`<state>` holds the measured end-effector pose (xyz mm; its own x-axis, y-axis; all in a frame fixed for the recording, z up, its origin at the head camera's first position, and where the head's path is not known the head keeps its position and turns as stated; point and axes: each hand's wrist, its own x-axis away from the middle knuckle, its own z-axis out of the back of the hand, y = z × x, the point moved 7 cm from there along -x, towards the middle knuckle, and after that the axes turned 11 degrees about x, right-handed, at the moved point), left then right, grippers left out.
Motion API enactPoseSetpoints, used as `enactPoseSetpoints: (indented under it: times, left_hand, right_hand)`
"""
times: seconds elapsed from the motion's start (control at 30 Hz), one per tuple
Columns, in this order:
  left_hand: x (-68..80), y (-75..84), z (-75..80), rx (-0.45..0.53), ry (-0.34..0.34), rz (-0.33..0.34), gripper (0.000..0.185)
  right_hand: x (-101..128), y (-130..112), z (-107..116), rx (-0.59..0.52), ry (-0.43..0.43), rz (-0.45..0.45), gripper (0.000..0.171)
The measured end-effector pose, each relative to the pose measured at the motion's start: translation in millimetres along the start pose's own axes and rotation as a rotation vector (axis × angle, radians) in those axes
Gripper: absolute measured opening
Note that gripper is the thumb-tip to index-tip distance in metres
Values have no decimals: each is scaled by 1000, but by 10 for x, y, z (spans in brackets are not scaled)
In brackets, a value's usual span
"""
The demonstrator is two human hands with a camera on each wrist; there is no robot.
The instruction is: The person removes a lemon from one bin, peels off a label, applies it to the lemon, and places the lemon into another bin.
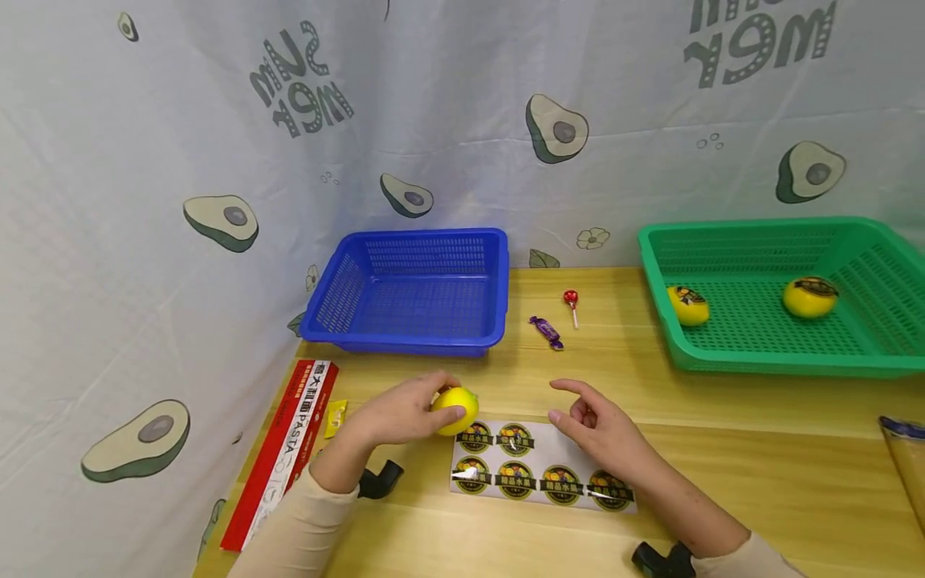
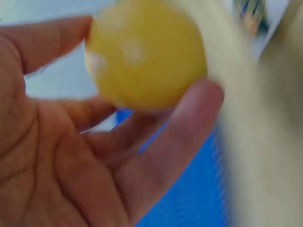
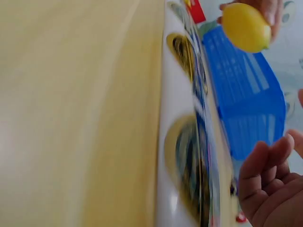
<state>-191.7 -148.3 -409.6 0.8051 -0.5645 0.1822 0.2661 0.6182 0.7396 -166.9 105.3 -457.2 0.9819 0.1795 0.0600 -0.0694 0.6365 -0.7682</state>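
A: Left hand (image 1: 401,413) curled round the small round yellow plastic lemon (image 1: 455,410), held just over the top-left corner of the white sticker sheet with round black-and-gold fruit labels (image 1: 538,470), lower centre of the head frame. Fingers wrapping the back, thumb side up front.

B: Right hand (image 1: 600,425)?

A: Released, fingers loosely bent, holding nothing, hovering over the sheet's upper right part. No label pinched.

B: Doing this step well?

A: Probably: keep the lemon steady, bare face turned toward the right hand, fingers off that patch. Peel one label by its edge, press flat from the centre to avoid creases.

B: Around it?

A: Blue plastic mesh basket (image 1: 415,293) behind, centre left. Green plastic mesh basket (image 1: 780,297) at right with two labelled yellow lemons (image 1: 809,297). All on the pale wooden counter (image 1: 759,449).
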Motion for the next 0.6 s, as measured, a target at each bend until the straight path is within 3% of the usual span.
enactPoseSetpoints:
  times: [0.13,0.37,0.6]
  left_hand:
    - [-232,21,-257,54,31,-6,38]
    - [-687,107,-558,236,182,102,49]
    - [-1088,251,-679,204,382,189,52]
  right_hand:
    - [126,107,96,36,-30,3,44]
    - [172,117,34,48,-188,42,36]
    - [159,34,-147,94,-297,152,34]
